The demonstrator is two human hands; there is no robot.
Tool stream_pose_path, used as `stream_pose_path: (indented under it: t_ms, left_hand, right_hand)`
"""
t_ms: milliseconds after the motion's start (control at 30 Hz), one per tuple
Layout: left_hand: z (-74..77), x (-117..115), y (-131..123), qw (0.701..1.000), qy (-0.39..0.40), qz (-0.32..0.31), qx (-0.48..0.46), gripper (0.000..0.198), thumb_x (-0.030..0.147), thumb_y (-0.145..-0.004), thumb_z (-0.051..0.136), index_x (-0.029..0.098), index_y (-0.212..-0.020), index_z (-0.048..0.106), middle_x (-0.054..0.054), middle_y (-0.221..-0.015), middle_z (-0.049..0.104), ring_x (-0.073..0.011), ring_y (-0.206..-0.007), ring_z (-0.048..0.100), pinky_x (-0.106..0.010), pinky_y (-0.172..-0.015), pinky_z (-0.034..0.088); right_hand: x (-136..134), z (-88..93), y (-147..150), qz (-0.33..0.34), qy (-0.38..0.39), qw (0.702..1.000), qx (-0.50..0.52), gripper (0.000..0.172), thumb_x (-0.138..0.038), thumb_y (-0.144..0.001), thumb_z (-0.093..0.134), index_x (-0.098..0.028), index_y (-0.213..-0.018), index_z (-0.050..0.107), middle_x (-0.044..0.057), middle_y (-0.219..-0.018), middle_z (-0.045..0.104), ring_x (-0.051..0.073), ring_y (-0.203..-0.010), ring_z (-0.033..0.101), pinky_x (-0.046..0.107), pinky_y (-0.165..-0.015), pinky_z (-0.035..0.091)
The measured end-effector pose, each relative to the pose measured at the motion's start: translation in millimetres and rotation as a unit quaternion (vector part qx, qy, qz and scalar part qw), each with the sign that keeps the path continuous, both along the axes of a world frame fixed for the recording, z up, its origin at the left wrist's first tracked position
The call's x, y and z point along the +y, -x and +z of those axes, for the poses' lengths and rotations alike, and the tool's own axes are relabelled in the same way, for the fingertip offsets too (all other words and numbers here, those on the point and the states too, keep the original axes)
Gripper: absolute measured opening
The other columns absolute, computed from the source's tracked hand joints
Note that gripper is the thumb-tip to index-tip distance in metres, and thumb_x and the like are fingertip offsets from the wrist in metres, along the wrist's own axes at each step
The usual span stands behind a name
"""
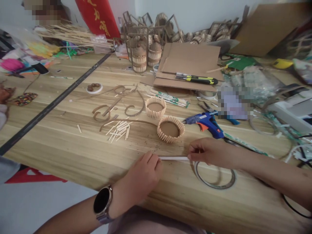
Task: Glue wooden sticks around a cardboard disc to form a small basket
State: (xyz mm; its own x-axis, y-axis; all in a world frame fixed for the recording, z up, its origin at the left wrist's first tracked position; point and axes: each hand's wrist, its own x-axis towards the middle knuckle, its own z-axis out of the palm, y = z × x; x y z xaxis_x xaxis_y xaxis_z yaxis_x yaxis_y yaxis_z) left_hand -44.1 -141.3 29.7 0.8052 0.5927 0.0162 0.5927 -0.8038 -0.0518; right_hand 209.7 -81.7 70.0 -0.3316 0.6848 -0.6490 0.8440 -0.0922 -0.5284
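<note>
A narrow white strip of tape (pixel 173 158) stretches taut, low over the wooden table, between my two hands. My left hand (pixel 147 170), with a watch on its wrist, is closed at the strip's left end; its fingertips are partly hidden. At the other end, my right hand (pixel 204 151) pinches the strip between thumb and finger. A thin tape roll (pixel 234 180) lies flat just below my right hand. Beyond the hands stand two round cups of short wooden sticks with brown bases, a nearer cup (pixel 170 129) and a farther cup (pixel 155 107).
A blue glue gun (pixel 209 123) lies right of the cups. Loose short sticks (pixel 119 129) and curled brown strips (pixel 102 113) lie to the left. Farther back are cardboard sheets (pixel 192 58) with utility knives (pixel 197 79) and small lidded baskets (pixel 139 60). A dark seam (pixel 60 94) crosses the table.
</note>
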Motion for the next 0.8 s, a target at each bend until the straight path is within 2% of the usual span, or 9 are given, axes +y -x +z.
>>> stream_pose_path:
  t_ms: [167, 433, 800]
  left_hand:
    - [-2.3, -0.1, -0.4, 1.0, -0.021, -0.004, -0.012, 0.031, 0.005, -0.085, 0.048, 0.002, -0.116, 0.054, -0.013, -0.093, 0.062, -0.0244, -0.082, 0.058, -0.038, -0.076, 0.052]
    - [-2.7, -0.5, -1.1, 0.999, -0.052, 0.0, -0.013, 0.035, 0.006, -0.088, 0.046, 0.002, -0.123, 0.053, -0.01, -0.088, 0.062, -0.0229, -0.079, 0.059, -0.036, -0.073, 0.053]
    - [-1.5, -1.9, -2.3, 0.999, -0.053, 0.001, -0.007, 0.033, 0.008, -0.092, 0.043, 0.005, -0.123, 0.053, -0.009, -0.084, 0.061, -0.0217, -0.077, 0.058, -0.033, -0.069, 0.052]
  right_hand:
    - [2.7, -4.6, -1.2, 0.018, 0.021, 1.0, -0.01, 0.021, -0.039, -0.078, 0.054, -0.02, -0.068, 0.057, -0.002, -0.059, 0.056, 0.013, -0.051, 0.051, 0.024, -0.051, 0.038]
    - [2.7, -7.7, 0.1, 0.036, 0.005, 0.998, -0.06, 0.02, -0.035, -0.082, 0.052, -0.021, -0.069, 0.056, -0.001, -0.059, 0.061, 0.015, -0.055, 0.058, 0.024, -0.049, 0.034]
    - [-2.8, 4.3, 15.6, 0.066, -0.058, 0.985, -0.146, 0.017, -0.022, -0.084, 0.053, -0.02, -0.07, 0.062, 0.001, -0.065, 0.063, 0.016, -0.062, 0.056, 0.026, -0.053, 0.03]
